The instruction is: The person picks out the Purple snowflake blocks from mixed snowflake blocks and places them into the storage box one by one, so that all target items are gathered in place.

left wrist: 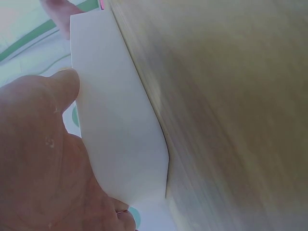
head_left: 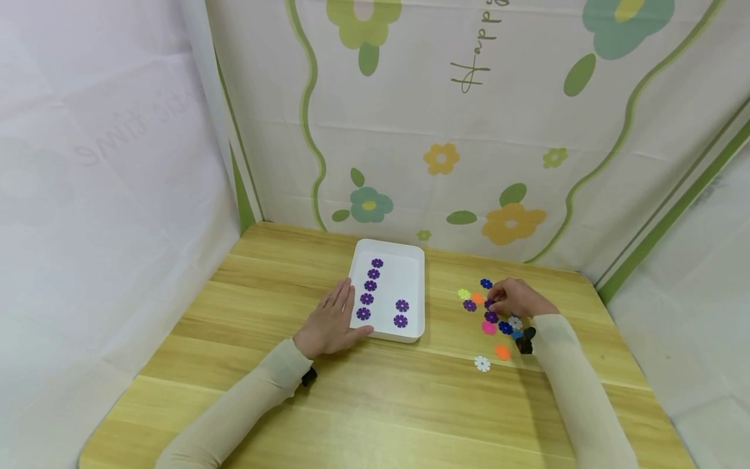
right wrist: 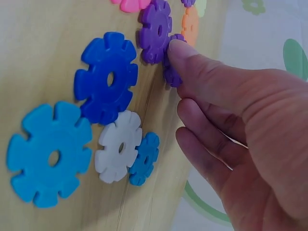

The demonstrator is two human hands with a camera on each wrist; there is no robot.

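Right hand against purple disc

- White rectangular plastic tray
- Purple notched round plastic discs inside it
- Loose notched plastic discs: purple, dark blue, light blue, white, pink, orange, yellow-green
- Yellow-tan wooden tabletop, streaked grain
- White cloth backdrop: wavy green lines; green, teal, orange flowers
- Pale cream cloth sleeves
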